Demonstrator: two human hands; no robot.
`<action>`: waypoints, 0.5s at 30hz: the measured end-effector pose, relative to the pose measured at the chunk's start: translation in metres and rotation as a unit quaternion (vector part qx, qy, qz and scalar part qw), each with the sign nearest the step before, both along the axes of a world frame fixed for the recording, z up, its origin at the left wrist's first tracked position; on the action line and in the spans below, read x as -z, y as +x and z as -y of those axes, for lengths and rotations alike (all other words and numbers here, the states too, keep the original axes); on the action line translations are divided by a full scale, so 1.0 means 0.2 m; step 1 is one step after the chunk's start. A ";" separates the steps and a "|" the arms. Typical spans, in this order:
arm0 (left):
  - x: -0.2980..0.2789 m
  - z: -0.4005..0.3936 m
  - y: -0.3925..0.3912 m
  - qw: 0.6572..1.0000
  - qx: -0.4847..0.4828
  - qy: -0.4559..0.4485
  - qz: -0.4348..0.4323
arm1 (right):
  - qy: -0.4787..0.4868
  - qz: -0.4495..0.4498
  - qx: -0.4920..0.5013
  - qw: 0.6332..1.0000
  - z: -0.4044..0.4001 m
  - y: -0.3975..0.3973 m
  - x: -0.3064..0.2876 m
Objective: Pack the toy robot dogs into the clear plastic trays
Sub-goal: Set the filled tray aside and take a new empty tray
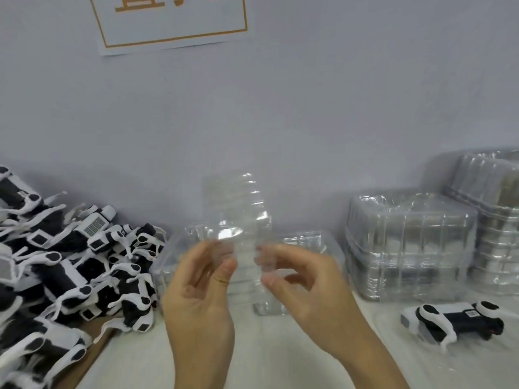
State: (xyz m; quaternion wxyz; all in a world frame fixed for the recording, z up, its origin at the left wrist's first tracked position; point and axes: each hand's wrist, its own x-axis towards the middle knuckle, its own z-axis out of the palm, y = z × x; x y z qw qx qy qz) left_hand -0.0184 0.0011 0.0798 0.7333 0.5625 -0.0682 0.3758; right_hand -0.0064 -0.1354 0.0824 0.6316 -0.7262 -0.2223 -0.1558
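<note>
I hold a clear plastic tray point(234, 209) upright in front of me, above the table. My left hand point(200, 293) pinches its lower left edge and my right hand point(303, 279) pinches its lower right edge. A heap of black-and-white toy robot dogs point(64, 265) fills the left side. One single toy robot dog point(455, 321) lies on its side at the right, on the table. Another clear tray point(306, 242) lies flat behind my hands.
Two stacks of clear trays stand at the right: a nearer stack point(407, 245) and a taller stack point(494, 220) behind it. A pale wall point(280, 113) closes the back, with a paper sign point(171, 21) on it. The white table point(258, 355) lies under my hands.
</note>
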 end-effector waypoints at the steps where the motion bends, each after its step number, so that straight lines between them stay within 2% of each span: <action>1: 0.00 0.00 0.00 1.000 0.008 0.015 0.001 | 0.004 0.006 0.012 1.000 -0.02 0.00 0.00; 6: -0.01 -0.01 0.01 0.998 0.029 0.059 -0.001 | 0.052 0.006 0.075 0.996 -0.07 0.01 0.01; 15: -0.04 -0.13 0.01 0.997 0.004 0.071 0.031 | 0.122 -0.046 0.090 0.987 0.00 0.02 0.02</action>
